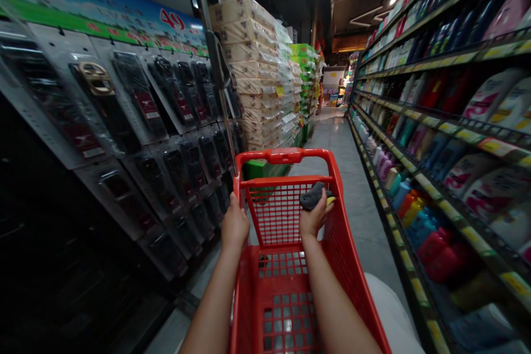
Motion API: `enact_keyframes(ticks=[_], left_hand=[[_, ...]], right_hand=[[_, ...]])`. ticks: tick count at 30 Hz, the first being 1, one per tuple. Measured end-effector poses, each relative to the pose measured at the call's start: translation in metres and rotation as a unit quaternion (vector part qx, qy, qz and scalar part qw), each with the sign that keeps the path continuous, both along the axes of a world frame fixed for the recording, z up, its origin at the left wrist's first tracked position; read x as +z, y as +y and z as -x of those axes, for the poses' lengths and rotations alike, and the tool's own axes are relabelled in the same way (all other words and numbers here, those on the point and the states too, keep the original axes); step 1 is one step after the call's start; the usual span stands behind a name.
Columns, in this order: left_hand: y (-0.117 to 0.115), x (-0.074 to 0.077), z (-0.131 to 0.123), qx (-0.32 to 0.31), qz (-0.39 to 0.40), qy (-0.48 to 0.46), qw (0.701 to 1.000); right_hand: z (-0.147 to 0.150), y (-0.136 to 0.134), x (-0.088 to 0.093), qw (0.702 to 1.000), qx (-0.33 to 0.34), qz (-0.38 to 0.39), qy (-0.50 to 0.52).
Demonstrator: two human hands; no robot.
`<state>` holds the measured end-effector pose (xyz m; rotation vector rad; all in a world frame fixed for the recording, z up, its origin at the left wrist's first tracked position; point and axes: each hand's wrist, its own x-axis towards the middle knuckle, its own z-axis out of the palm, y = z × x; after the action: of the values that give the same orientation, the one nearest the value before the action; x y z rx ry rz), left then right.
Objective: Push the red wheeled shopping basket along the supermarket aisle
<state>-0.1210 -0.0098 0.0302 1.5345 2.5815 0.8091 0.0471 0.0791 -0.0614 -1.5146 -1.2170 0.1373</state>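
Ahead, a red shopping cart (352, 265) is seen in a shop aisle, reached into from above by two bare forearms. The left hand (234, 227) is closed around the cart's left rim, just beside the upright mesh panel (276, 213). The right hand (313, 217) is curled around a dark grey bundle (312, 196), which is held at the top edge of that panel, inside the cart's outline. A yellow patch (329, 201) is glimpsed beside the bundle; what it belongs to cannot be told. Between the forearms the cart's grid floor (276, 315) is shown.

On the right, shelves (431, 121) are filled with bottles and refill pouches in pink, blue, red and white. On the left, a wall rack (136, 105) is hung with dark blister packs. Further along, wrapped tissue packs (253, 66) are stacked high, with a green crate (255, 168) at their foot.
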Motion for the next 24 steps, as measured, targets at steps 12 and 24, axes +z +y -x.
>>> enact_keyframes(ticks=[12, 24], left_hand=[[0.002, -0.001, 0.001, 0.0, 0.002, 0.013, 1.0], [0.002, -0.008, 0.009, -0.013, -0.057, -0.096, 0.994]], right_hand=[[0.099, -0.012, -0.011, 0.976, 0.152, 0.047, -0.15], [0.011, 0.01, -0.013, 0.994, 0.037, -0.047, 0.097]])
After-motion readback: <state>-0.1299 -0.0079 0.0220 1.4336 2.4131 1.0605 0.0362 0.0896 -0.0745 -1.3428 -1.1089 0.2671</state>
